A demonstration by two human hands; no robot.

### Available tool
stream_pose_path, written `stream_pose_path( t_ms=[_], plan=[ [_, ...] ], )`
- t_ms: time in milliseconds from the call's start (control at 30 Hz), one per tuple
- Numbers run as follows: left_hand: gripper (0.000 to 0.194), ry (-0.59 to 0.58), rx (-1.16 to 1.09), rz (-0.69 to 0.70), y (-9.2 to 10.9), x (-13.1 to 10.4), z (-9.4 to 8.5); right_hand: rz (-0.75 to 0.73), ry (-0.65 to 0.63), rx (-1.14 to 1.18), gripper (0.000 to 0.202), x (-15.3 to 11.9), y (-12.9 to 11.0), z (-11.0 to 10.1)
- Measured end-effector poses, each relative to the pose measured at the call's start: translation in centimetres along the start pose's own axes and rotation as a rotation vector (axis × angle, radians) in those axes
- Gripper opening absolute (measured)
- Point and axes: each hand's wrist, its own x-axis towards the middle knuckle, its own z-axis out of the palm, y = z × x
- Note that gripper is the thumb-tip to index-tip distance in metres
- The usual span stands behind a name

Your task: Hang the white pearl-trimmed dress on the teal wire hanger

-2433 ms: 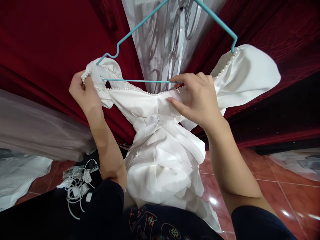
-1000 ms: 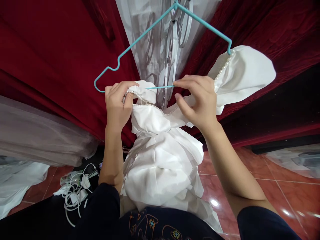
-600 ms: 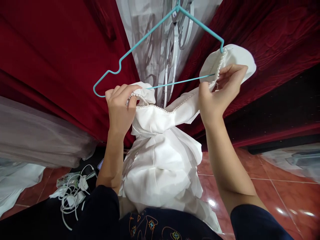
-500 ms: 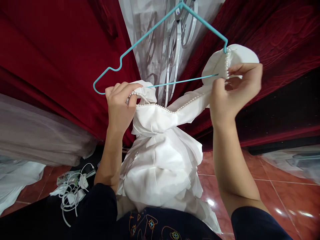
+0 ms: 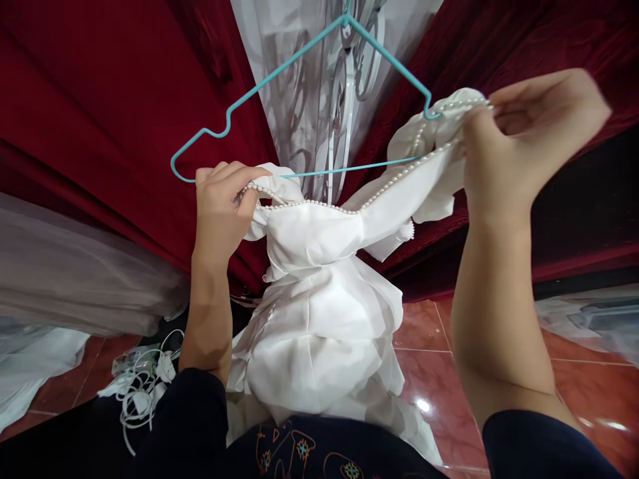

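A white dress with pearl-beaded edging hangs down in front of me. My left hand pinches the beaded edge at its left shoulder, beside the lower bar of a light blue hanger. My right hand is closed on the beaded edge of the right shoulder and holds it stretched out to the right, past the hanger's end. That end of the hanger lies at the right sleeve, and part of its lower bar is hidden by the fabric. The hanger's left end sticks out bare above my left hand.
Dark red curtains hang on both sides, with a white metal frame between them. White cables lie in a tangle at the lower left. Pale tulle hangs at the left, over a red tiled floor.
My right hand has moved right and up, pulling the beaded shoulder edge outward past the hanger's end. The hanger and my left hand have shifted slightly left.
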Motion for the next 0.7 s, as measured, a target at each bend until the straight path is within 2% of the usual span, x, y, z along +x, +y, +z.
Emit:
stream_pose_path(
  t_ms=[100,200,267,333,400,500,567,633,700],
  plan=[
    [0.021,-0.014,0.018,-0.008,-0.8,0.2,-0.2,0.068,-0.208,-0.107,0.017,0.3,-0.5,0.9],
    [0.017,-0.05,0.023,-0.036,-1.4,0.4,-0.3,0.05,-0.271,-0.207,0.011,0.6,0.0,1.0],
    [0.017,-0.057,0.021,-0.029,-1.5,0.5,-0.2,0.015,-0.198,-0.233,0.007,0.8,1.4,0.8],
    [0.02,-0.044,0.022,-0.013,-1.4,0.4,-0.1,-0.008,-0.07,-0.258,0.005,0.9,3.5,0.4],
    [0.024,-0.028,0.014,-0.009,-1.1,0.2,0.1,0.038,0.027,-0.273,0.012,0.6,5.7,-0.3],
    [0.027,-0.015,-0.027,-0.019,-0.5,0.0,0.3,0.184,-0.036,-0.217,0.013,-0.8,8.1,-1.7],
    [0.029,-0.012,-0.029,-0.034,-0.3,-0.1,0.6,0.178,-0.063,-0.151,0.013,-2.1,8.5,-2.5],
    [0.031,-0.004,-0.014,-0.038,-0.3,-0.1,0.9,0.044,0.032,-0.048,0.017,-3.4,7.7,-2.8],
    [0.032,0.012,-0.009,-0.026,-0.4,0.0,1.2,-0.116,0.156,0.08,0.015,-4.6,5.8,-2.7]
  ],
)
